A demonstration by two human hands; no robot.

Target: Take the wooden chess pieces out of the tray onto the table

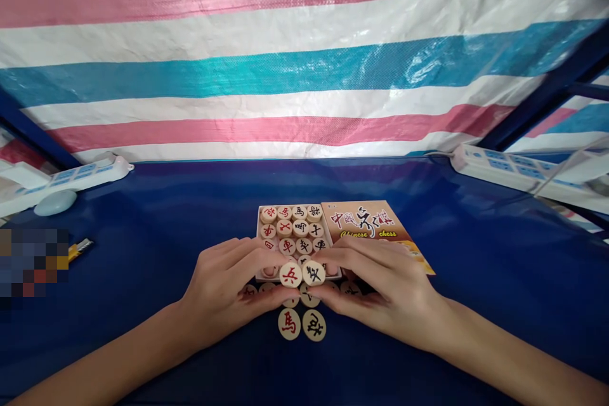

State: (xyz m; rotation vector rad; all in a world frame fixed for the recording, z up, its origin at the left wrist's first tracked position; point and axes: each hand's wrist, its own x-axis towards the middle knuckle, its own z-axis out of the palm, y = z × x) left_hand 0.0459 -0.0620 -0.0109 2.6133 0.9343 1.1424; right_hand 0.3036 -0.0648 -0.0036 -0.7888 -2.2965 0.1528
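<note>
The left hand (223,285) pinches a red-marked piece (290,275) and the right hand (380,292) a black-marked piece (313,273), just before the tray (259,228) on the blue counter (166,216); a gentle, steady grip would suit best.

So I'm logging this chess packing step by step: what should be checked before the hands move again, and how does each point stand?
1. Left hand grips the red-marked piece: ok.
2. Right hand grips the black-marked piece: ok.
3. Tray has free slots at its near end: cannot tell, hands hide it.
4. Box lid lies clear of the tray's opening: ok.
5. Two loose pieces lie flat on the blue table: ok.
</note>
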